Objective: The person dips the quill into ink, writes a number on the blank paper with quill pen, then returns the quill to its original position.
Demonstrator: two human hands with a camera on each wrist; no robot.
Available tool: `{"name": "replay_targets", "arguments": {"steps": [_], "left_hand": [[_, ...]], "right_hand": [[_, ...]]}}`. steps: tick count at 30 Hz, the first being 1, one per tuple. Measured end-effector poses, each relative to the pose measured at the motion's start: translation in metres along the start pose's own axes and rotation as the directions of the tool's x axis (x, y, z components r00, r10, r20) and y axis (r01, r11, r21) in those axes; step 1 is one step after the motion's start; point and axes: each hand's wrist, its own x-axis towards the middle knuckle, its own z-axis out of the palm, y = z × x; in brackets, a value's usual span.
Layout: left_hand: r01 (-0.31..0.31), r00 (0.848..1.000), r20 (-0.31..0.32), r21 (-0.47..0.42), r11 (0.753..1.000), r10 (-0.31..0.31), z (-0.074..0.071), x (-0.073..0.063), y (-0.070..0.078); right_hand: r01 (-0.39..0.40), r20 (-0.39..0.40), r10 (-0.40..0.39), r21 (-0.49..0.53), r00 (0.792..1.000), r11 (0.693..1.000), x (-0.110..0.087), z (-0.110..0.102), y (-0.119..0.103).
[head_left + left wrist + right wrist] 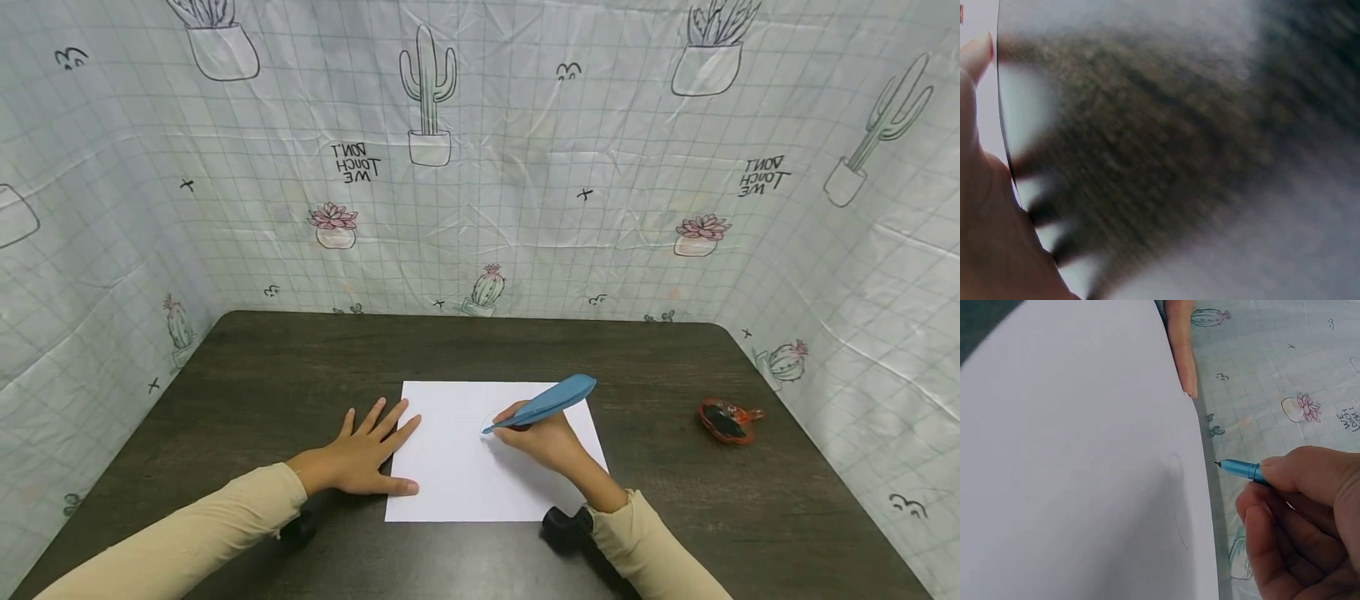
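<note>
A white sheet of paper (pixel 450 467) lies on the dark table. My right hand (pixel 551 442) pinches a blue feather-shaped pen (pixel 555 398) near its tip, over the upper right part of the sheet. In the right wrist view, thumb and fingers hold the pen's blue barrel (pixel 1241 469), its dark point bare. A thin curved line (pixel 1179 506) shows on the paper there. With fingers spread, my left hand (pixel 360 458) rests flat at the sheet's left edge, fingertips and thumb tip on the paper. The left wrist view shows part of that hand (pixel 991 212) beside a large blurred area.
A small orange-red object with a dark middle (pixel 727 421) lies on the table (pixel 660 467) to the right of the paper. A white sheet printed with cacti (pixel 510 183) hangs around the table's back and sides. Black wrist gear (pixel 564 530) sits under my right cuff.
</note>
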Motion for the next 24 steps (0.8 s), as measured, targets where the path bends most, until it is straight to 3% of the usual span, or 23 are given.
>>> {"name": "replay_targets", "arguments": {"steps": [12, 24], "left_hand": [[0.008, 1.0, 0.005, -0.002, 1.0, -0.007, -0.003, 0.0, 0.002], [0.007, 1.0, 0.019, -0.01, 1.0, -0.007, 0.0, 0.002, -0.001]], "right_hand": [[-0.05, -0.079, 0.045, -0.066, 0.996, 0.997, 0.008, -0.031, 0.005], [-0.161, -0.184, 0.141, -0.101, 0.973, 0.982, 0.001, -0.097, 0.031]]}}
